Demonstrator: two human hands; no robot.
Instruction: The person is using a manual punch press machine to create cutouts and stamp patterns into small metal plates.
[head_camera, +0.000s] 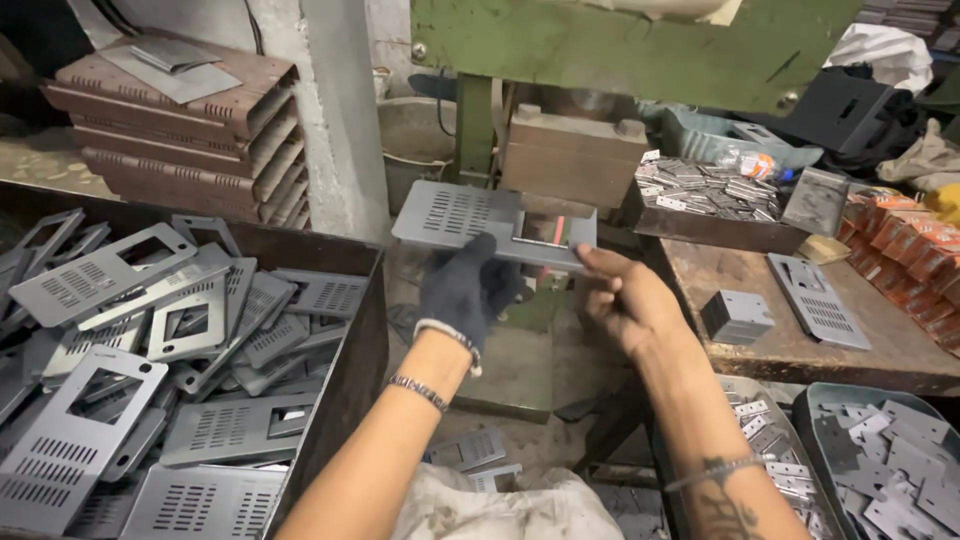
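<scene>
A flat grey metal plate (455, 212) with rows of slots and a rectangular cut-out is held level in front of a green press machine (620, 45). My left hand (465, 290), in a dark glove, grips the plate's near edge from below. My right hand (625, 300), bare, pinches the plate's right end. The plate sits just before the press's brown steel die block (570, 150).
A large bin (345, 350) at left holds several similar slotted plates. A wooden bench (760, 340) at right carries a small grey bent part (737, 317) and another plate (815, 300). Trays of small metal pieces sit at back right (705, 190) and lower right (880, 470). Brown channel sections (180, 120) are stacked at back left.
</scene>
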